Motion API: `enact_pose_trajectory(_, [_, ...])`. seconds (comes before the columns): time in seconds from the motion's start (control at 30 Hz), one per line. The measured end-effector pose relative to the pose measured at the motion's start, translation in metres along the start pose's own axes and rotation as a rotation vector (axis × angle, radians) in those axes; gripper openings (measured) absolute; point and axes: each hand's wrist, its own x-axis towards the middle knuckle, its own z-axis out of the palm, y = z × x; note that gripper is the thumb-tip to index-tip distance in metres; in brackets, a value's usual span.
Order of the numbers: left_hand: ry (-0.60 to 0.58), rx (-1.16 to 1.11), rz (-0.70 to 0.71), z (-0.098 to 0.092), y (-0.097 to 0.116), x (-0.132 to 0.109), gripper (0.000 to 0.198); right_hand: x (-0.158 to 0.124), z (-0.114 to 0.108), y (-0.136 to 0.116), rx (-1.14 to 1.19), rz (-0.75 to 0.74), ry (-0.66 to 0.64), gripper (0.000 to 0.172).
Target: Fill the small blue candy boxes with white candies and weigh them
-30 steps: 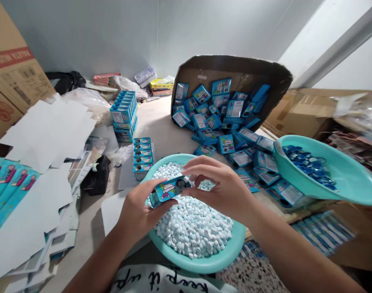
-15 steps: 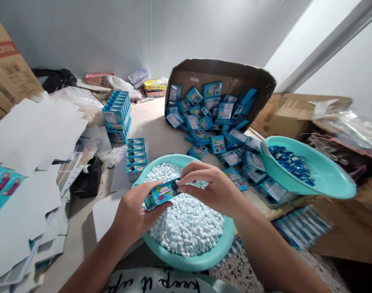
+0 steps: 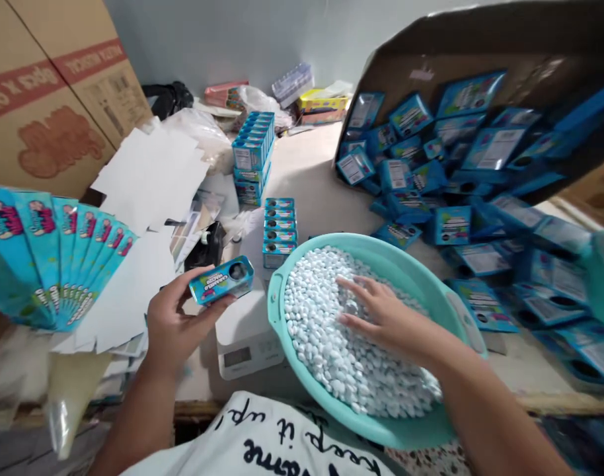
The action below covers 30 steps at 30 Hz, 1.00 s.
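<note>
My left hand grips a small blue candy box with a round hole in its top, holding it just above a white digital scale. My right hand lies with fingers spread on the heap of small white-blue candies that fills a teal basin in front of me. A short row of the same blue boxes stands behind the scale.
A tipped cardboard carton at the right spills many blue boxes. A taller stack of blue boxes stands further back. Flat white card blanks, fanned blue printed flats and a brown carton fill the left.
My hands have parted: the left carried the blue box leftward over the scale, the right dropped onto the candies. The camera turned left and closer; the second teal basin is nearly out of view.
</note>
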Motion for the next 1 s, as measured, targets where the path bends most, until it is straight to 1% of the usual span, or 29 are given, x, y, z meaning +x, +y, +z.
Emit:
enact_pose_trajectory(0.03, [0.022, -0.03, -0.035, -0.001, -0.009, -0.002, 0.043, 0.002, 0.0, 0.002, 0.009, -0.02, -0.039, 0.076])
enact_pose_trajectory(0.1, [0.037, -0.117, -0.094, 0.0, -0.024, -0.007, 0.044, 0.004, -0.003, 0.006, 0.035, -0.054, -0.064, 0.081])
enact_pose_trajectory(0.17, [-0.017, -0.171, -0.131, 0.005, -0.036, -0.012, 0.045, 0.007, -0.006, 0.01, 0.06, -0.06, -0.062, 0.082])
enact_pose_trajectory(0.23, [-0.122, -0.217, -0.141, 0.011, -0.045, -0.016, 0.047, 0.01, -0.007, 0.012, 0.078, -0.046, -0.05, 0.075])
enact_pose_trajectory(0.33, [-0.244, -0.258, -0.168, 0.018, -0.057, -0.021, 0.049, 0.014, -0.007, 0.012, 0.096, -0.03, -0.02, 0.055])
enact_pose_trajectory(0.4, [-0.306, -0.319, -0.202, 0.019, -0.063, -0.022, 0.061, 0.016, -0.007, 0.01, 0.129, -0.033, 0.007, 0.044])
enact_pose_trajectory(0.47, [-0.377, -0.412, -0.197, 0.017, -0.068, -0.023, 0.087, 0.017, -0.009, 0.009, 0.168, -0.013, 0.021, 0.039])
enact_pose_trajectory(0.5, [-0.404, -0.462, -0.174, 0.016, -0.07, -0.023, 0.099, 0.018, -0.01, 0.009, 0.173, 0.018, 0.019, 0.039])
enact_pose_trajectory(0.53, [-0.416, -0.51, -0.141, 0.014, -0.071, -0.023, 0.107, 0.018, -0.011, 0.011, 0.166, 0.063, 0.013, 0.04])
enact_pose_trajectory(0.57, [-0.412, -0.55, -0.105, 0.013, -0.073, -0.023, 0.111, 0.019, -0.011, 0.013, 0.152, 0.113, 0.006, 0.043])
enact_pose_trajectory(0.63, [-0.366, -0.6, -0.054, 0.011, -0.076, -0.023, 0.106, 0.02, -0.012, 0.017, 0.118, 0.199, 0.011, 0.048])
enact_pose_trajectory(0.73, [-0.282, -0.552, -0.064, 0.013, -0.08, -0.024, 0.089, 0.022, -0.012, 0.02, 0.065, 0.289, 0.072, 0.052])
enact_pose_trajectory(0.8, [-0.227, -0.487, -0.084, 0.015, -0.082, -0.025, 0.078, 0.024, -0.012, 0.017, 0.026, 0.309, 0.099, 0.049])
enact_pose_trajectory(0.87, [-0.19, -0.441, -0.071, 0.016, -0.083, -0.026, 0.068, 0.025, -0.013, 0.011, 0.013, 0.306, 0.105, 0.044])
enact_pose_trajectory(0.93, [-0.188, -0.392, -0.04, 0.017, -0.084, -0.027, 0.063, 0.026, -0.015, 0.006, 0.026, 0.293, 0.107, 0.041])
enact_pose_trajectory(1.0, [-0.201, -0.316, -0.013, 0.017, -0.085, -0.027, 0.062, 0.025, -0.017, 0.003, 0.045, 0.29, 0.118, 0.041])
